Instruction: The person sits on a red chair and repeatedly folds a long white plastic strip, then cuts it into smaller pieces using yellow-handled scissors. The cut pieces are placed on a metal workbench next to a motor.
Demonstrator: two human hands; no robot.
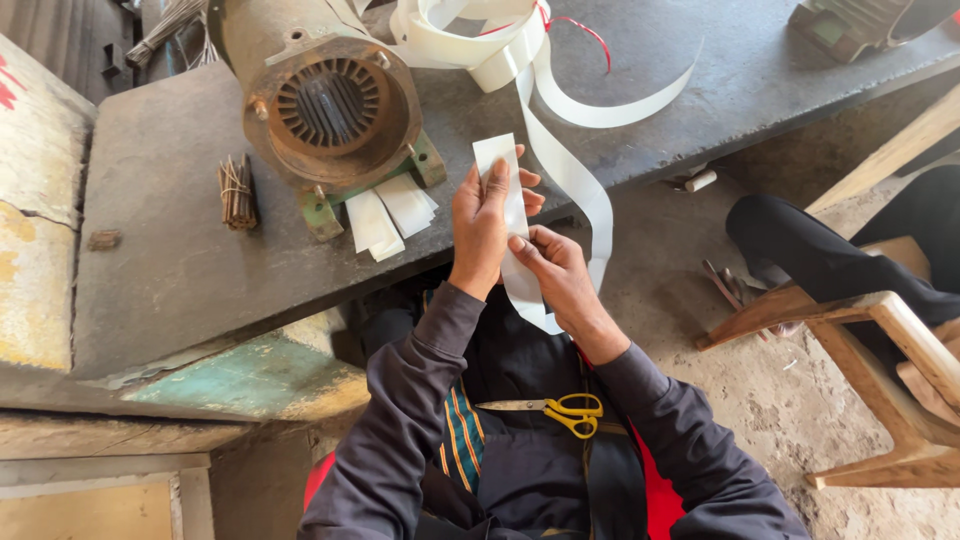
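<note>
Both hands closed on a long white flat paper-like strip (pixel 515 215), held upright over the lap: left hand (pixel 483 222) pinching its upper part, right hand (pixel 552 268) lower down. Rusty round motor housing (pixel 330 100) on grey tabletop (pixel 160 230). Yellow-handled scissors (pixel 550 408) on lap.

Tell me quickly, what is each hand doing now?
Left hand: closed on the upper part of the white paper strip.
Right hand: pinching the same strip lower down.
</note>
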